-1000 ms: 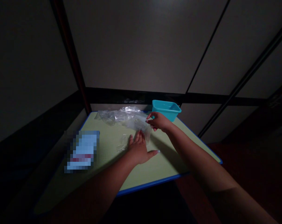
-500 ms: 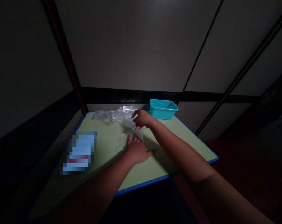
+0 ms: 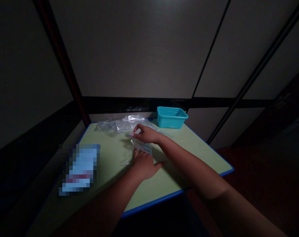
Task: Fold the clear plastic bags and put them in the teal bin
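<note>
Leftmost, to the left of both grips and nearer the wearer, a flat pale-blue packet-like item (image 3: pixel 80 168), blurred past reading, lies on the pale green counter (image 3: pixel 109 153) with its blue edging. Farther off, beyond and to the left of the right grip, sits a crumpled clear plastic sheet (image 3: pixel 114 126). Just left of the left grip's fingers lies a thin, transparent scrap (image 3: pixel 126 158); whether it joins the sheet I cannot tell.

The left grip (image 3: pixel 145 165) is spread flat, palm down, its fingers on the near end of a strip of clear film (image 3: pixel 143 146) and its thumb stretched out to the right. Just beyond it, the right grip (image 3: pixel 144 134) has thumb and forefinger drawn together, apparently pinching the film's raised edge. A teal plastic tub (image 3: pixel 171 120) stands beyond and to the right of the right grip, touching neither.

The step in hand looks like flattening or folding the film over: one grip anchors, the other guides. The next move calls for firm left fingers and a light right pinch, since such thin film likely slips and creases easily.
</note>
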### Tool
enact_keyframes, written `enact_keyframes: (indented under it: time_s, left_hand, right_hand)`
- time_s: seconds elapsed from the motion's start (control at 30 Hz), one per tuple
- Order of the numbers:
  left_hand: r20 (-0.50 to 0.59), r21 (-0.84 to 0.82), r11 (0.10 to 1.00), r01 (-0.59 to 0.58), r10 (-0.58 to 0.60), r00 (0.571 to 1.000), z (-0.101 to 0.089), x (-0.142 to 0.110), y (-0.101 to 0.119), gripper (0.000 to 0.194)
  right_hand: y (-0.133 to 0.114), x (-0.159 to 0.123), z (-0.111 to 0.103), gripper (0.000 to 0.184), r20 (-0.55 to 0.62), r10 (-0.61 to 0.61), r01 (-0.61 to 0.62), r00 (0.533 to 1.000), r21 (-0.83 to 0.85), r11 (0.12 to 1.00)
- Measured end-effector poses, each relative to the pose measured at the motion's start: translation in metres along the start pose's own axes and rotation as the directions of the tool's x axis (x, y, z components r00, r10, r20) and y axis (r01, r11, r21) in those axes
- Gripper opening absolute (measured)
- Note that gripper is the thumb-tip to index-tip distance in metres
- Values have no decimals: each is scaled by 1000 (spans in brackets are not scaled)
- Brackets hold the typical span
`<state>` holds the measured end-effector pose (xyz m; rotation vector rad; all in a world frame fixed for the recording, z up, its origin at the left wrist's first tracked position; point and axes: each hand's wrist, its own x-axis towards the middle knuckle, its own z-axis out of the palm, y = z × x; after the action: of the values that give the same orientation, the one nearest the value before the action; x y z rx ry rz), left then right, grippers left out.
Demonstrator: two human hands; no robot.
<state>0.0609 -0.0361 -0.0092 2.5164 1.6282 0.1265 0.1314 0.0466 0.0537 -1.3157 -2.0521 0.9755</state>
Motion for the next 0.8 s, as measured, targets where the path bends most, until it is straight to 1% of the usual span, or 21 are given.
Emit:
enact_keyframes:
  time_s: [0.03,0.07,0.13,0.2,0.23,0.27,0.33,0.4,0.47,0.63,0.8]
  left_hand:
    - [1,-2,1000,2,-2,1000,1,0,0,91]
    - [-2,-3,1000,4,-4,1000,2,0,0,94]
    - [-7,-2,1000,3,-3,1000,3,1,-1,97]
    - [-9,0,1000,0,0,1000,2,0,-1,96]
    - [-10,3,1000,0,0,1000,2,0,-1,94]
    - [-12,5,1000,1,-1,1000,1,0,-1,93]
    - [-16,9,1000,1,-1,1000,0,-1,-1,92]
    - [-12,14,1000,0,0,1000,-2,-2,-1,91]
    - [-2,17,1000,-1,1,1000,-3,-2,-1,89]
    - [-8,23,1000,-14,14,1000,-2,-2,-2,88]
    - [-15,31,999,-45,45,999,-2,-3,-4,81]
  right_hand:
    - [6,-4,-6,22,-26,-39,39,999,7,999]
    - [12,-8,-12,21,-40,-54,57,998,65,996]
    - [27,-18,-25,24,-48,-49,58,998,209,976]
    - [43,-27,-37,27,-53,-42,55,998,279,959]
    - [52,-30,-42,33,-21,-51,55,998,295,954]
    - [60,-33,-46,42,34,-58,44,998,325,945]
    - [75,-35,-51,53,164,-43,-28,986,407,913]
    - [84,-34,-51,58,247,-16,-97,969,438,894]
    - [88,-32,-49,56,281,-3,-131,960,459,879]
    - [89,-26,-39,46,305,-40,-135,952,531,836]
    - [89,-23,-32,49,307,-43,-122,951,500,858]
